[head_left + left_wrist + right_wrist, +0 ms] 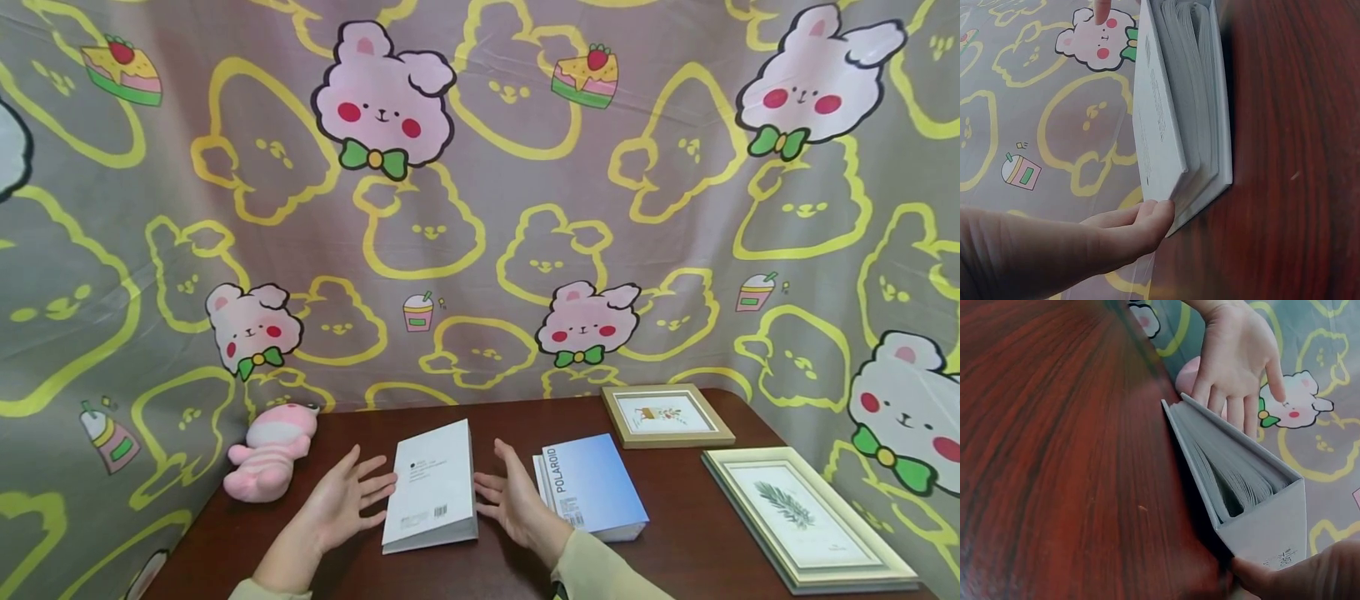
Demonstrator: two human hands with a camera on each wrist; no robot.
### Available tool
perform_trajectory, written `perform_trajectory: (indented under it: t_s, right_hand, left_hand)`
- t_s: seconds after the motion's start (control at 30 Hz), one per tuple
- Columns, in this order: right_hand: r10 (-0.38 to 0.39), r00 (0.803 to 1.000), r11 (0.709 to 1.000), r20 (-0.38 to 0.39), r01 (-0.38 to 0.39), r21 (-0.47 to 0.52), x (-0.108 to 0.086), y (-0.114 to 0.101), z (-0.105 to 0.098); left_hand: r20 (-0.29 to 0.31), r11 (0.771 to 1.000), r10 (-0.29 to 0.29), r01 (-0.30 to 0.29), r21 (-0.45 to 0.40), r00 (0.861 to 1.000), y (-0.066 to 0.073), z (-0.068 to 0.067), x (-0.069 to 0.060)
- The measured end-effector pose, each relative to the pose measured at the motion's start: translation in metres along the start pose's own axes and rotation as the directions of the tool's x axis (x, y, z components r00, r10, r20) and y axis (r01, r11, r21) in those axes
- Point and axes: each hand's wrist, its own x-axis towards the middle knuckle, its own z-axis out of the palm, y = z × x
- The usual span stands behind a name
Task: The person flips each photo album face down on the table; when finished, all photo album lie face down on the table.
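A white photo album (431, 483) lies on the table between my two hands, its printed cover up and sloping, its spine on the right. Thick leaves (1194, 94) show at its edge in the left wrist view. My left hand (333, 504) has its fingers extended at the album's left edge, the fingertips touching or very near it. On the other side, my right hand (521, 504) holds its fingers out towards the spine (1266, 528). In the right wrist view its fingertips are by the lower spine; whether they press it is hard to tell. Neither hand grips the album.
A blue album marked POLAROID (600, 487) lies right of my right hand, on something white. Two picture frames lie at the right, a small one (615, 417) behind a larger one (862, 575). A pink plush toy (270, 454) is at the left. A patterned curtain (480, 192) surrounds the brown table (675, 567).
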Motion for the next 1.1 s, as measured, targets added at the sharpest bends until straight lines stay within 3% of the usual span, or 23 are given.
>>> perform_trajectory:
  t_s: [0.2,0.7,0.93,1.1]
  right_hand:
    - [0.002,1.000,0.999,-0.016,-0.003,-0.034,0.002,0.000,0.001]
    - [0.020,0.999,0.999,0.035,-0.019,-0.043,0.002,-0.002,-0.002]
    - [-0.003,1.000,0.979,-0.021,-0.001,-0.204,0.004,-0.001,-0.001]
    - [-0.050,0.999,0.926,-0.022,0.038,-0.376,0.006,-0.001,0.000]
  left_hand:
    - [-0.006,1.000,0.002,-0.002,-0.003,1.000,0.001,0.001,0.000]
    - [-0.040,1.000,-0.004,0.003,-0.002,0.999,0.001,0.002,-0.001]
    - [-0.098,0.999,0.010,-0.007,0.034,0.995,0.000,0.007,0.002]
    - [-0.160,0.988,0.030,-0.005,0.154,0.987,0.001,0.015,0.005]
